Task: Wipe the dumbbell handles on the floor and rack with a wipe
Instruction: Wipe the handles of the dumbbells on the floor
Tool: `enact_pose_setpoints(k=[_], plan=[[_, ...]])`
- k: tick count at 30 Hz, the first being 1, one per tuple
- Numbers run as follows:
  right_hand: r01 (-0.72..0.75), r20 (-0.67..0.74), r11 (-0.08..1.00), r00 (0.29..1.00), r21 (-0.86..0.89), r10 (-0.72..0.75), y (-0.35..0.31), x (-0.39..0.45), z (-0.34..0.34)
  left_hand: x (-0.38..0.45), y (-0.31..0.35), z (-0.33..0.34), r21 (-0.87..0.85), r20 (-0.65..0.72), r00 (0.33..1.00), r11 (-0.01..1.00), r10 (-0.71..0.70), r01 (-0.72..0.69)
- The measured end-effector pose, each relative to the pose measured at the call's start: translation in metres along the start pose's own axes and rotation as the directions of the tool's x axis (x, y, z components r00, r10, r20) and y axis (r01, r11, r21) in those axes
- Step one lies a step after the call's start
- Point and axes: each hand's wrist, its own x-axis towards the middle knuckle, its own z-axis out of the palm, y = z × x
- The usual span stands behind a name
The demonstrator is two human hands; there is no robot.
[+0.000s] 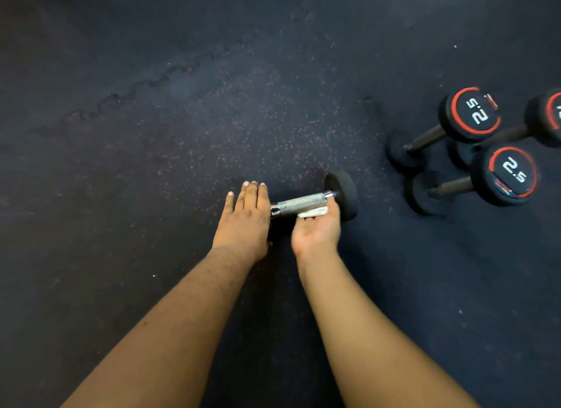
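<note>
A small dumbbell lies on the dark rubber floor, its knurled silver handle (300,203) running left to right. My left hand (244,219) lies flat with straight fingers over the dumbbell's left head, hiding it. My right hand (318,225) is palm up under the handle's right part and holds a white wipe (312,212) against the handle's underside. The fingers of that hand curl up round the bar near the black right head (343,195).
Three black dumbbells marked 2.5 with red rings stand tilted at the right: one (469,114) farther back, one (504,175) nearer, and a third (546,119) cut by the frame edge. Speckled rubber floor (182,134) spreads to the left and ahead.
</note>
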Motion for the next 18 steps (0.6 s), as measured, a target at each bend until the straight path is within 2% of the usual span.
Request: enact_pose_setpoints(k=[3, 4, 7, 11, 15, 16, 18], plan=[[-0.102, 0.067, 0.978, 0.991, -0.182, 0.116, 0.009, -0.011, -0.002, 0.0, 0.0, 0.0, -0.014, -0.018, 1.0, 1.0, -0.004, 0.004], [-0.115, 0.07, 0.98, 0.989, -0.16, 0.127, 0.004, -0.009, -0.001, 0.0, 0.0, 0.001, -0.01, -0.02, 1.0, 1.0, -0.006, 0.006], [-0.025, 0.052, 1.0, 0.998, 0.011, 0.025, -0.011, 0.005, 0.002, 0.0, 0.0, 0.002, -0.007, -0.013, 1.0, 1.0, -0.006, 0.006], [-0.074, 0.136, 0.976, 0.985, -0.203, 0.103, 0.005, 0.002, -0.005, 0.0, 0.0, 0.001, -0.004, -0.021, 1.0, 1.0, -0.003, 0.003], [-0.06, 0.122, 0.996, 0.99, -0.064, 0.067, -0.014, 0.014, -0.001, 0.0, 0.0, 0.002, 0.0, -0.013, 1.0, 1.0, -0.003, 0.003], [-0.059, 0.13, 0.995, 0.989, -0.084, 0.07, -0.01, 0.013, -0.002, 0.0, 0.0, 0.002, -0.001, -0.014, 1.0, 1.0, -0.001, 0.001], [-0.089, 0.142, 0.967, 0.982, -0.239, 0.125, 0.011, 0.006, -0.01, 0.0, 0.0, 0.001, -0.012, -0.017, 1.0, 1.0, 0.001, -0.002]])
